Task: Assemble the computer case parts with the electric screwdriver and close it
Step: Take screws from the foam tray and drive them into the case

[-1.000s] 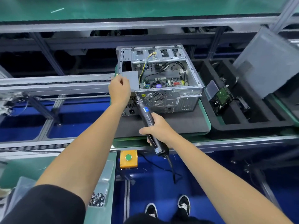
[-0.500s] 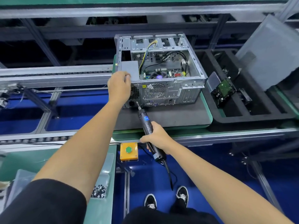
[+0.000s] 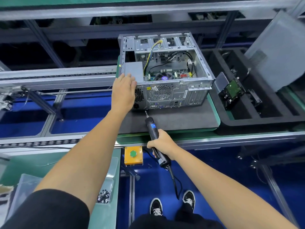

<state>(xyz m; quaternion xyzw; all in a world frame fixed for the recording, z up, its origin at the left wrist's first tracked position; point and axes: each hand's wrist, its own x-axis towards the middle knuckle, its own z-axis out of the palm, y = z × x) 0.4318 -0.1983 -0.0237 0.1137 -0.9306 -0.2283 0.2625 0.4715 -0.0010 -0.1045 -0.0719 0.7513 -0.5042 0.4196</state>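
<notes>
The open computer case (image 3: 166, 70) is lying on its side on a dark mat (image 3: 173, 119), which is sitting on a green-edged pallet (image 3: 212, 103) on the conveyor line. Its open side is facing up, showing the motherboard (image 3: 166, 75), a bundle of yellow and black cables (image 3: 151, 57) and a grey power supply (image 3: 134, 70) at the near left corner of the case. The rear panel, with its round fan grille (image 3: 159, 92), is facing toward the person.

The person's left hand (image 3: 123, 91) is reaching over the near left corner of the case, fingers stretched out nearly straight and resting against the edge by the power supply; it is gripping nothing. The right hand (image 3: 162, 143) is wrapping its fingers around the black electric screwdriver (image 3: 156, 139), holding it at a slant with the bit pointing far and slightly left. The bit tip is hovering just near the lower edge of the rear panel, over the mat, and I cannot tell whether it is touching the case. The cord is trailing down toward the blue floor.

To the right, a black foam tray (image 3: 247, 119) is holding a hard drive (image 3: 233, 90) with its green board up, and a grey side panel (image 3: 279, 52) is leaning at the far right. Near the person, a yellow box with a green button (image 3: 133, 155) is hanging under the rail, and a clear bin of screws (image 3: 104, 195) is sitting on the green bench at the near left.
</notes>
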